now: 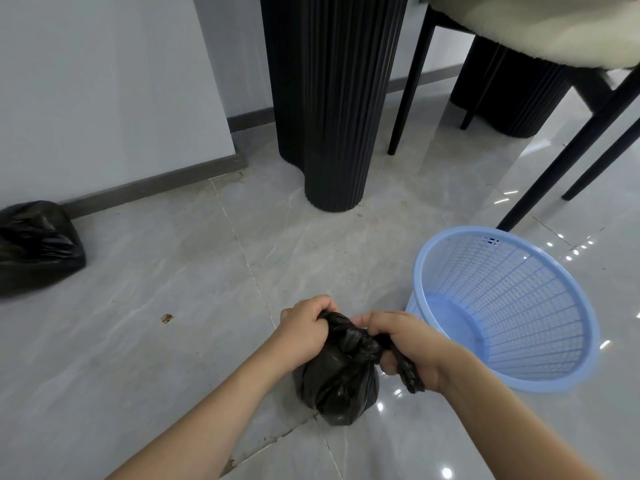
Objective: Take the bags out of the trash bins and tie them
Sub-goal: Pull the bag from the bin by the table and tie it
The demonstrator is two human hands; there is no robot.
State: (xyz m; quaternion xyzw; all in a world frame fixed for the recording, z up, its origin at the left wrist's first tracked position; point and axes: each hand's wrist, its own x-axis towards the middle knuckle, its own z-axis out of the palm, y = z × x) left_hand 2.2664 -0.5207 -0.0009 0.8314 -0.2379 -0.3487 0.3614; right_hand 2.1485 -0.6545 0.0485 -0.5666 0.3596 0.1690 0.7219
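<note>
So the small black bag [337, 386] sits on the floor [156, 341] right in front of the person, just beside the blue bin [502, 306], which is already bagless. Left hand [304, 329] is curled tight around one gathered end of the bag's top, right hand [405, 344] grips the other twisted end, and there's a knot forming between them. Honest worry: that thin plastic could rip if they yank too hard, or the knot slips loose if it's only a single loop. Another black bag [36, 247] sits off by the wall [104, 98], past the table leg [332, 98].
</note>
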